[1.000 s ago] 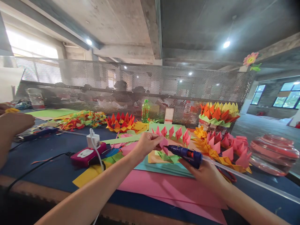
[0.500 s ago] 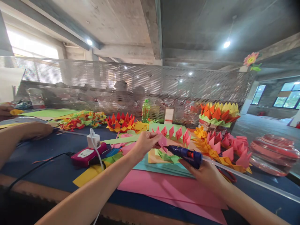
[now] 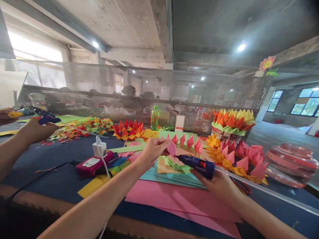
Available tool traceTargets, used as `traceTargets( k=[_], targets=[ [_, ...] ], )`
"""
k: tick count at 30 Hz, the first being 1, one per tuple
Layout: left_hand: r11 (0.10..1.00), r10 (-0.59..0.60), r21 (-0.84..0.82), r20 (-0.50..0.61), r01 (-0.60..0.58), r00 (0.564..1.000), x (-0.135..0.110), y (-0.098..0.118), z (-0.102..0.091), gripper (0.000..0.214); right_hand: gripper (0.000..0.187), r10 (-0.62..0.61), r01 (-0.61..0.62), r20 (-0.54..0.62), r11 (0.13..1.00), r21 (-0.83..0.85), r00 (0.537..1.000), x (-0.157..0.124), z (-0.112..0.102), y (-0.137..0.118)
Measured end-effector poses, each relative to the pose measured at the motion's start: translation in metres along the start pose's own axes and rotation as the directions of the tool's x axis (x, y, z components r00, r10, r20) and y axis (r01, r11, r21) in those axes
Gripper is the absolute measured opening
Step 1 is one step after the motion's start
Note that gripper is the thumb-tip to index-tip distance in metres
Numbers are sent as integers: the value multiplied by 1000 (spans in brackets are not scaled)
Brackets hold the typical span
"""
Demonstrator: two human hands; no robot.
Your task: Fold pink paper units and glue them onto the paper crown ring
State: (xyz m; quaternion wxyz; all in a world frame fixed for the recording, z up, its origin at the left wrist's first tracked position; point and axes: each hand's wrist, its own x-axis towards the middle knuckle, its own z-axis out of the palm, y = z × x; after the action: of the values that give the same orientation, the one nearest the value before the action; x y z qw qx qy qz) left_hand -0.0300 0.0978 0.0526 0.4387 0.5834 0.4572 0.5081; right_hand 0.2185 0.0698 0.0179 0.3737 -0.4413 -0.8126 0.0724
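Observation:
My left hand [image 3: 153, 151] pinches a small folded pink paper piece [image 3: 171, 148] above the table. My right hand [image 3: 217, 184] grips a blue glue gun [image 3: 198, 163], its nozzle pointing left toward the pink piece, just below it. A clear glue stick [image 3: 264, 191] sticks out behind the gun to the right. Under the hands lie a green folded paper strip [image 3: 177, 166] and stacked sheets of coloured paper [image 3: 174, 196].
A co-worker's hand [image 3: 35, 131] at the left holds another blue glue gun [image 3: 47, 118]. A pink power strip [image 3: 93, 164] with a white plug sits left of centre. Paper flower baskets [image 3: 231, 123], a green bottle [image 3: 155, 118] and a perforated metal screen [image 3: 139, 93] stand behind.
My left hand has lifted the pink piece slightly and turned it. The co-worker's hand at the left picked up a blue glue gun from the table and raised it.

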Motion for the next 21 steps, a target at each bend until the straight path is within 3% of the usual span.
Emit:
traceTargets(
  k=[21],
  targets=[
    [1000, -2, -8, -29, 2, 1000, -4, 6, -4, 24, 44, -2, 2, 21, 1000, -22, 1000, 0, 1, 2]
  ],
)
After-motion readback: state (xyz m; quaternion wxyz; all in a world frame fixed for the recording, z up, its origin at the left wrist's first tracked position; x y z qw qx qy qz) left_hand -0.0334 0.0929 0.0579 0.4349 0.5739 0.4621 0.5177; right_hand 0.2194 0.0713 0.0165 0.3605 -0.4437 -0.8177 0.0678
